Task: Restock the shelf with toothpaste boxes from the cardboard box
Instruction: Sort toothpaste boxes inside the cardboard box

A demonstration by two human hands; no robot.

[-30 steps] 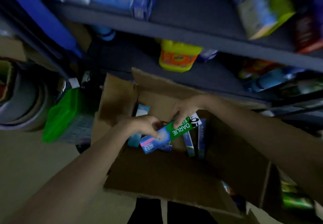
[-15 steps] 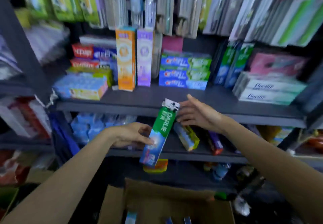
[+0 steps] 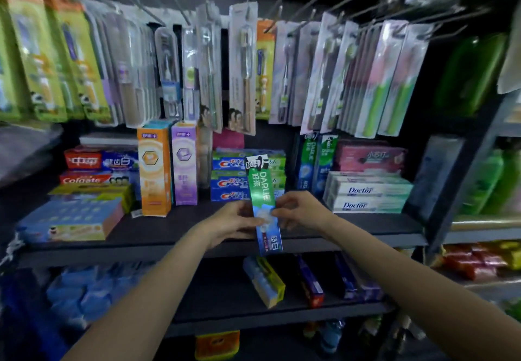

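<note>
A long, slim green-and-blue cardboard toothpaste box (image 3: 263, 205) stands nearly upright in front of the dark flat shelf board (image 3: 169, 228), its glossy printed face toward the viewer and its black-and-white top end at 12 o'clock. The left hand (image 3: 234, 222) pinches the box's lower half from 9 o'clock, fingers curled onto its edge; the right hand (image 3: 301, 209) grips the opposite edge from 3 o'clock, fingers clamped on the card. Just behind the box lies a stack of flat blue-and-green rectangular toothpaste cartons (image 3: 234, 180). At 9 o'clock of that stack stand a tall orange carton (image 3: 153, 169) and a tall lilac carton (image 3: 184, 163), side by side. At 3 o'clock, white cartons (image 3: 369, 194) lie stacked. Clear plastic blister-packed toothbrushes (image 3: 242, 73) hang above on metal pegs.
</note>
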